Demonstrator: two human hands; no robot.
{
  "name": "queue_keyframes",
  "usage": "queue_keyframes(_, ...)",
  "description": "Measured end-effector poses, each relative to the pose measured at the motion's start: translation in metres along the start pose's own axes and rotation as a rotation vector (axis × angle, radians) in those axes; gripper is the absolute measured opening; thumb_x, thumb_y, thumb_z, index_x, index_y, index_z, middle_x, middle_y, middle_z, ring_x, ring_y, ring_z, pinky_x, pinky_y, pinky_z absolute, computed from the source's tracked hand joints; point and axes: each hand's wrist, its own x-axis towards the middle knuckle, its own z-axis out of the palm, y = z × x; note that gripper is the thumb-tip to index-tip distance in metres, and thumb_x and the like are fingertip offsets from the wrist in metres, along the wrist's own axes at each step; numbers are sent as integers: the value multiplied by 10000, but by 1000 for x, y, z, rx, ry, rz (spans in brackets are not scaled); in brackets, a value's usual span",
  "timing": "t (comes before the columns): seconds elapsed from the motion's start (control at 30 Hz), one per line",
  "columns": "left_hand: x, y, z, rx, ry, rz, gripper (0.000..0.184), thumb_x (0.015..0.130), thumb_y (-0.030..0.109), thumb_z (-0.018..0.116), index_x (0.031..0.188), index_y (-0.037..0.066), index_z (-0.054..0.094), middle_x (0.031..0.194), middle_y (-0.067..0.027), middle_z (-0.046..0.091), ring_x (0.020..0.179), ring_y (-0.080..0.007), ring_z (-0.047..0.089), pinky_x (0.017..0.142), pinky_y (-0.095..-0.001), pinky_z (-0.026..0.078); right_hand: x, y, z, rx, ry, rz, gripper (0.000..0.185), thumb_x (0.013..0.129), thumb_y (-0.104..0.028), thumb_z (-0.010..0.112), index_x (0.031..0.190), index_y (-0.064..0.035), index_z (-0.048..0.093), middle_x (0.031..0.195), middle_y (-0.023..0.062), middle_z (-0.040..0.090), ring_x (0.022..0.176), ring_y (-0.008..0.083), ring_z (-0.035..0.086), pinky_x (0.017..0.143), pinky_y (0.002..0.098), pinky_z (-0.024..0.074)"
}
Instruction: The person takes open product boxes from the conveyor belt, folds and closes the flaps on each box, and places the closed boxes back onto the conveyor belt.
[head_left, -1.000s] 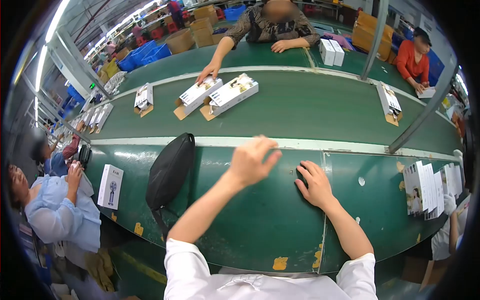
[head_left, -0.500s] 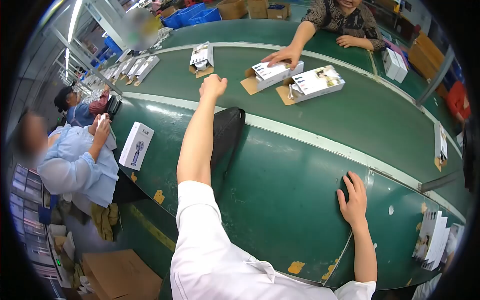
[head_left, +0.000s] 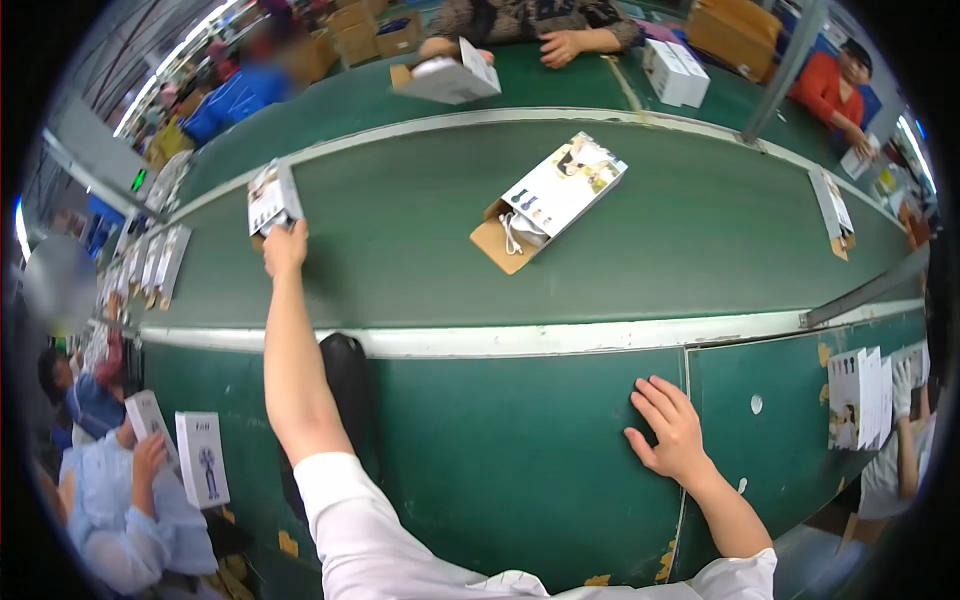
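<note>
My left hand (head_left: 286, 248) reaches out over the green conveyor belt. Its fingers close on the near end of an open white fan box (head_left: 268, 192), and the hand partly hides that end. My right hand (head_left: 668, 428) lies on the green table (head_left: 520, 450), fingers stretched out, with nothing in it. Farther along the belt (head_left: 400, 250), another fan box (head_left: 565, 185) lies with its brown flap open and a white cable showing inside.
A black bag (head_left: 345, 390) stands by my left forearm. Across the belt, a person handles an open box (head_left: 450, 78). To the left, a person in light blue sits near an upright fan box (head_left: 203, 460). Several boxes (head_left: 858, 400) stand at the right.
My left hand has moved left and forward to the fan box. The person opposite has taken one box off the belt. My view has turned, while my right hand stays on the table.
</note>
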Motion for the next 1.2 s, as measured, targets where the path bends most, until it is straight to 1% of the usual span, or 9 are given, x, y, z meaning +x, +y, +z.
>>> queue_keyframes(0.2,25,4,6,111,-67,-36,609,833,622,637,1196,139,709,1227,-182,684,1144,-388,655,951,-517,520,21,-29,-4,-1,-19,-4,463,762,-247,788,1144,-9,677,1295,142,640,1207,343,591,1024,457,482)
queue_keyframes(0.4,62,-24,32,277,20,198,411,907,391,576,1182,101,671,1142,-220,699,1053,-416,680,919,-528,511,34,-60,-12,29,18,5,404,845,-285,743,1134,-11,675,1288,126,638,1211,304,588,1026,421,486)
queue_keyframes(0.6,45,35,-95,284,146,501,293,883,295,604,995,60,737,1030,-198,724,956,-397,696,819,-504,545,38,-81,-7,69,55,9,384,908,-306,691,1151,-10,659,1302,127,627,1236,307,566,1043,415,468)
queue_keyframes(0.9,-297,144,-333,75,-56,1674,52,782,19,629,829,39,621,746,-137,543,785,-371,562,860,-507,487,15,-60,-33,326,376,21,645,872,-415,722,1337,2,562,1361,188,587,1303,356,520,1108,442,406)
queue_keyframes(0.97,-366,130,-330,-184,-239,1869,149,721,57,676,868,82,685,823,-75,646,922,-253,662,991,-465,503,22,-76,-53,600,535,35,755,857,-510,719,1372,13,538,1339,186,603,1269,328,546,1075,416,424)
queue_keyframes(1.0,-383,122,-315,-166,-117,2126,107,734,149,708,830,112,676,827,-20,650,913,-178,661,1034,-419,507,21,-85,-66,835,452,32,777,858,-542,706,1369,19,535,1295,164,617,1217,289,561,1036,396,438)
queue_keyframes(1.07,-410,107,-300,-391,66,2108,79,803,149,698,874,123,674,871,11,672,953,-155,667,1076,-405,489,10,-96,-85,1292,144,79,806,865,-597,678,1350,30,537,1193,108,644,1102,203,580,952,355,464)
queue_keyframes(1.13,-407,100,-303,-441,88,2086,61,837,149,690,890,128,667,884,17,688,968,-155,674,1077,-415,486,-5,-114,-81,1273,216,143,714,907,-565,658,1298,24,561,1087,47,637,1009,126,547,878,308,464)
queue_keyframes(1.2,-410,91,-293,-667,161,1941,185,913,187,654,1067,87,637,1133,-72,652,1089,-237,643,1073,-420,478,-19,-127,-90,1228,355,266,687,924,-563,648,1282,18,569,1068,39,640,1006,109,546,869,293,465)
